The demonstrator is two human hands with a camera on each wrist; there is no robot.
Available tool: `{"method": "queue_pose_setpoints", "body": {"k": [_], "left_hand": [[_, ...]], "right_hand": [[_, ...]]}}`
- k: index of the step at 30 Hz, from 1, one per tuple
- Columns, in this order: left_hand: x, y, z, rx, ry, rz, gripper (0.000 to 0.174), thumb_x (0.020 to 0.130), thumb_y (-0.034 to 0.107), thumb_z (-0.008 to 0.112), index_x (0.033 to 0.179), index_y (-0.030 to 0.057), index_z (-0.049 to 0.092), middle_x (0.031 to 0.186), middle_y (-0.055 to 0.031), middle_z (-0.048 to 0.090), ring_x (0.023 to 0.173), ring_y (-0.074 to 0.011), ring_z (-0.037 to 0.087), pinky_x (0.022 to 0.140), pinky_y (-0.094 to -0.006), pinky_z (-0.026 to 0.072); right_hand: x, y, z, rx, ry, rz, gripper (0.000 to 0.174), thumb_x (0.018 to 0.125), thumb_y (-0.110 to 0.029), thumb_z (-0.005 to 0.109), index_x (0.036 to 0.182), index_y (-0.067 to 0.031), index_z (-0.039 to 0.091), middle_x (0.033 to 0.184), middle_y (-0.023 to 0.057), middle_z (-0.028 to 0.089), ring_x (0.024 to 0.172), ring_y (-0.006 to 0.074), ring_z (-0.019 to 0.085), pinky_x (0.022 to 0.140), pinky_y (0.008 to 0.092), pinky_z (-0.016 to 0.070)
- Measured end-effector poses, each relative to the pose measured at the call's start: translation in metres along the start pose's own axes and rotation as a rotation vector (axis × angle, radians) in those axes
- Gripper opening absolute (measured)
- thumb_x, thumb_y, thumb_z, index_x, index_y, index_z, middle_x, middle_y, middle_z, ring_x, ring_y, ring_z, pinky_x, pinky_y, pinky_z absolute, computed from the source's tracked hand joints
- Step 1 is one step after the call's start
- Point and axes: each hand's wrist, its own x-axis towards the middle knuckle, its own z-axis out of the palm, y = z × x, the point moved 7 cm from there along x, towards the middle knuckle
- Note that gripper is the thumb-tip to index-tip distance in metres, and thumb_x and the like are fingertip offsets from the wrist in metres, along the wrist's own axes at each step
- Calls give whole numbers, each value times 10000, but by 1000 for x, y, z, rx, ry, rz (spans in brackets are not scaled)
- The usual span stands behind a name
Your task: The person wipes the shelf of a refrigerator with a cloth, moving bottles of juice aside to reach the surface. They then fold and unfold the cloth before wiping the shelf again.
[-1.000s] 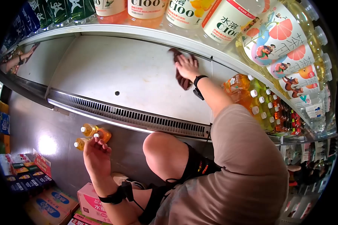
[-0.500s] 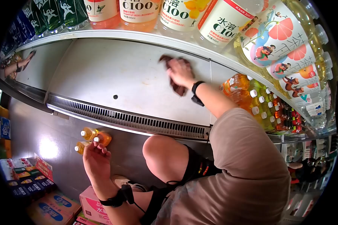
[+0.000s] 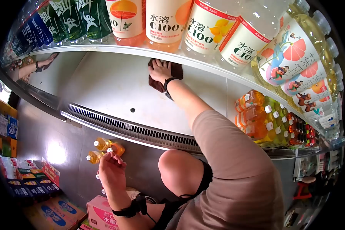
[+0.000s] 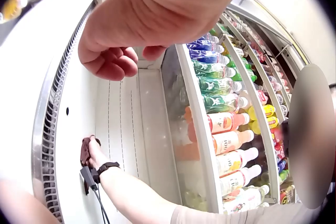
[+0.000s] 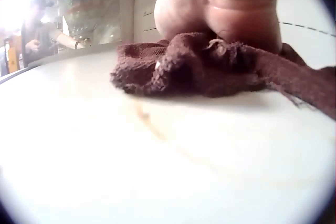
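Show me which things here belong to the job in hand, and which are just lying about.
Part of the job, it seems:
dark brown fabric cloth, pressed under the person's bare right hand
flat white cabinet base beneath the cloth

Just lying about:
yellow and orange plastic bottles on the grey floor
pink cardboard box

Head view downward; left wrist's across; right wrist's low, close; cloth [image 5: 210, 71] in all
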Motion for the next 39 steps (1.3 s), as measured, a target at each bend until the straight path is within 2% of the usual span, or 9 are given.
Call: {"method": "queue_pose_setpoints", "body": {"k": [6, 12, 14, 15, 18, 19, 22, 27, 39], "left_hand": [[5, 3, 0, 0, 5, -7, 147, 935, 215, 527, 895, 88, 590, 765, -2, 590, 681, -127, 544, 651, -283, 427], [-5, 10, -7, 1, -12, 17, 144, 928, 227, 538, 889, 98, 591, 769, 4, 596, 674, -125, 546, 648, -290, 429], [-8, 13, -7, 3, -26, 24, 139, 924, 227, 542, 888, 103, 592, 767, 4, 593, 673, -126, 545, 645, -292, 430], [-7, 14, -7, 7, -30, 30, 155, 933, 238, 534, 887, 100, 588, 769, 1, 588, 676, -128, 544, 637, -288, 438], [-5, 10, -12, 20, -28, 23, 170, 941, 243, 524, 884, 94, 581, 771, -3, 575, 675, -129, 536, 624, -282, 443], [-4, 10, -11, 13, -23, 16, 152, 930, 228, 530, 883, 93, 581, 767, 0, 575, 669, -125, 531, 627, -284, 432], [-1, 11, -6, 0, -35, 19, 135, 920, 210, 535, 880, 89, 579, 760, 3, 568, 658, -121, 520, 623, -284, 417], [4, 6, -7, -7, -44, 7, 140, 923, 211, 533, 866, 90, 574, 752, 4, 563, 660, -123, 522, 614, -281, 414], [-3, 9, -7, 7, -59, 0, 147, 913, 222, 543, 841, 94, 562, 744, 2, 571, 662, -128, 522, 635, -277, 415]], "right_hand": [[-17, 42, -29, -84, -60, -46, 666, 983, -512, 312, 1537, -145, 272, 1626, 52, 185, 1486, 337, 154, 1192, 552, 44], [-70, 193, -75, -126, 188, 388, 702, 962, -549, 344, 1512, -115, 313, 1587, 86, 282, 1464, 317, 223, 1167, 611, 82], [-74, 223, -74, -78, 314, 393, 692, 953, -537, 391, 1498, -113, 336, 1566, 92, 318, 1452, 298, 249, 1165, 619, 89], [-78, 223, -77, -76, 427, 387, 593, 948, -434, 479, 1434, -98, 437, 1491, 123, 427, 1387, 314, 362, 1151, 575, 205], [-72, 232, -76, -48, 412, 293, 455, 929, -333, 538, 1302, -73, 564, 1332, 156, 573, 1243, 354, 511, 1069, 503, 363], [-73, 232, -81, -8, 495, 235, 328, 913, -259, 566, 1169, -71, 646, 1154, 183, 655, 1090, 395, 590, 946, 462, 459], [-64, 261, -89, 200, 512, 278, 312, 910, -249, 568, 1118, -28, 642, 1114, 223, 655, 1079, 417, 588, 900, 459, 468], [-81, 251, -175, 342, 1021, 80, 429, 914, -333, 606, 1172, 9, 599, 1142, 185, 673, 1014, 365, 646, 874, 426, 494], [-74, 223, -224, 597, 870, 278, 451, 909, -356, 612, 1170, 12, 596, 1139, 185, 673, 1013, 360, 647, 873, 423, 496]]}}
